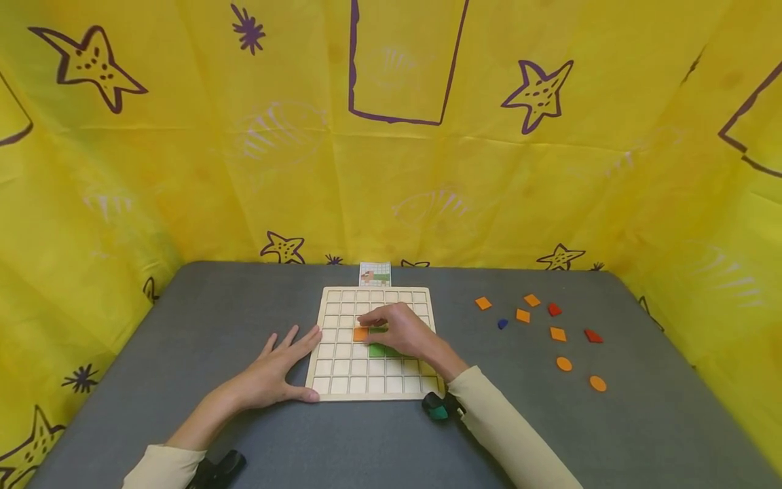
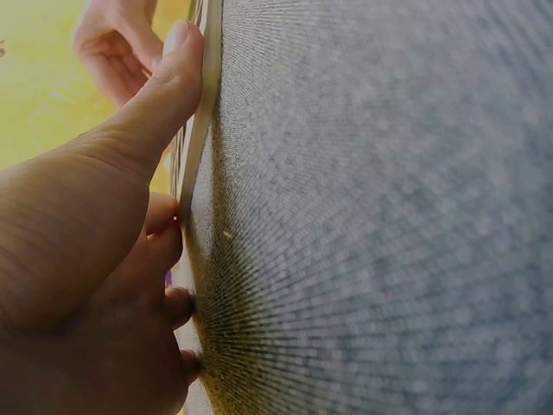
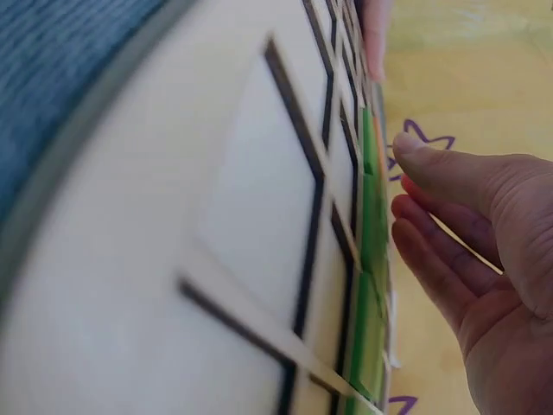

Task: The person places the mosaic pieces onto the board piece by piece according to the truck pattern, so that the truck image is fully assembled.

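A wooden grid board lies flat on the grey table. My left hand rests at its left side, fingers spread, with the thumb on the near left corner; in the left wrist view the thumb touches the board's edge. Over the middle of the board is my right hand, beside an orange square tile and green tiles set in the cells. The right wrist view shows its thumb and fingers apart, with nothing visible between them. Part of the green tiles is hidden under this hand.
A small picture card lies at the board's far edge. To the right are several loose pieces: orange diamonds, orange round pieces, red pieces and a blue piece. A yellow patterned cloth surrounds the table.
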Available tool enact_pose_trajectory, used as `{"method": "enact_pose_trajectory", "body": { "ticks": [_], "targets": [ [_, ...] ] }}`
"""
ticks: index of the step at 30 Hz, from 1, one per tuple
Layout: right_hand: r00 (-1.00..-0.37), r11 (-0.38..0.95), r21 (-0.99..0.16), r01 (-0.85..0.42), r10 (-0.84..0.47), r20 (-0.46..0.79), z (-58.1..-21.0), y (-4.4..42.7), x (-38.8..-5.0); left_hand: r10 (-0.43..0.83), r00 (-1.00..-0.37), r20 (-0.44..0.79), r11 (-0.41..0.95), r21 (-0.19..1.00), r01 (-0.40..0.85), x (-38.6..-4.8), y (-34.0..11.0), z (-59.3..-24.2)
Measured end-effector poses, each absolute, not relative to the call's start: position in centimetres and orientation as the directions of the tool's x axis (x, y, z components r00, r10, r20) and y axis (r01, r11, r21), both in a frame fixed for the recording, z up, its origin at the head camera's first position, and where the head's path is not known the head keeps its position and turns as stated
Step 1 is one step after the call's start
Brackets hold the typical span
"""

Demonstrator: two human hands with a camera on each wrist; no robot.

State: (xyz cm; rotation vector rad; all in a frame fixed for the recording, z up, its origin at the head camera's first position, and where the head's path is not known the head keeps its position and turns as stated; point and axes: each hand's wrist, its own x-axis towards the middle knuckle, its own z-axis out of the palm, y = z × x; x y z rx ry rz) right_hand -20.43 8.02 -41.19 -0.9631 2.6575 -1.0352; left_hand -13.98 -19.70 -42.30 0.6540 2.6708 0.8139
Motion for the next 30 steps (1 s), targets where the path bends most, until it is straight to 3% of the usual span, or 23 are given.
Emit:
{"method": "enact_pose_trajectory", "body": {
  "ticks": [30],
  "targets": [
    [-0.855, 0.568, -0.674, -0.473, -0.48, 0.196, -40.2, 18.5, -19.6, 0.501, -0.862, -0.083, 0.714, 0.603, 0.357, -13.7, -20.0, -42.3]
  ]
}}
